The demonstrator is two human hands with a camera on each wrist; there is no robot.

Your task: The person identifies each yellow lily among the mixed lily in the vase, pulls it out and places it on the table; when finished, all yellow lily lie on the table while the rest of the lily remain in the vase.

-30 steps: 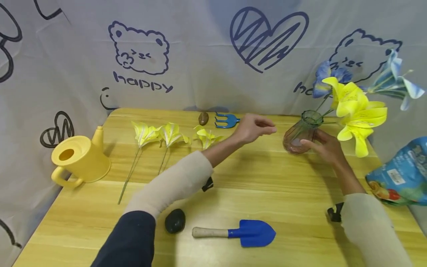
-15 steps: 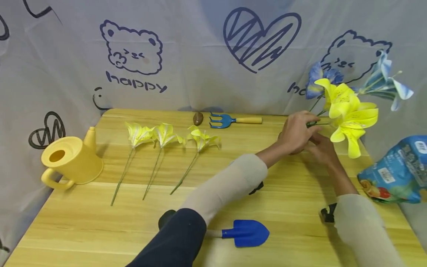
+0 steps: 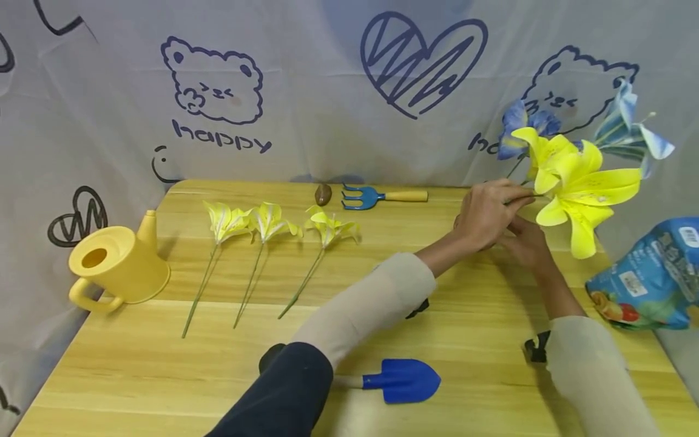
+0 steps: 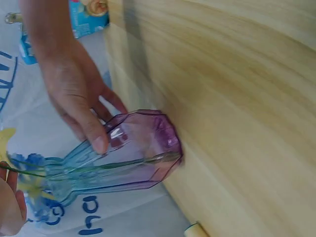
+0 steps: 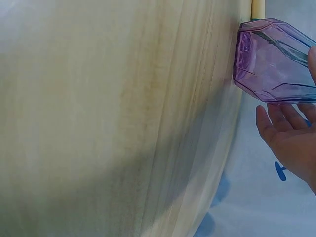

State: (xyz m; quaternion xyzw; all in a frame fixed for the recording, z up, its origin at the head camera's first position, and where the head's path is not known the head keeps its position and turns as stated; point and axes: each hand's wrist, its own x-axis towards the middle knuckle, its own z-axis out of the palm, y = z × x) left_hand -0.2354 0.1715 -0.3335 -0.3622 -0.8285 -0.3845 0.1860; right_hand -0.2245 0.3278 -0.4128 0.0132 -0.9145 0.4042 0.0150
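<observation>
At the right of the table my left hand (image 3: 483, 215) pinches a green stem below the yellow lilies (image 3: 587, 188). In the left wrist view its fingertips (image 4: 6, 170) are on the stem, just beyond the vase's mouth. My right hand (image 3: 526, 246) holds the side of a faceted glass vase (image 4: 128, 153), blue-green at the neck and purple at the base. Stems run down inside the glass. Around the yellow lilies stand a purple-blue flower (image 3: 516, 130) and a pale blue lily (image 3: 628, 136). From the head, the hands hide the vase.
Three yellow lilies (image 3: 327, 230) lie on the table (image 3: 464, 328), right of a yellow watering can (image 3: 117, 264). A blue hand fork (image 3: 368, 197) and brown stone (image 3: 323, 194) lie at the back. A blue trowel (image 3: 409, 381) lies in front; a blue bag (image 3: 650, 276) stands right.
My left hand has moved right from above the table to the stems at the vase. The front yellow lily has since shifted slightly right. My right hand stays at the vase.
</observation>
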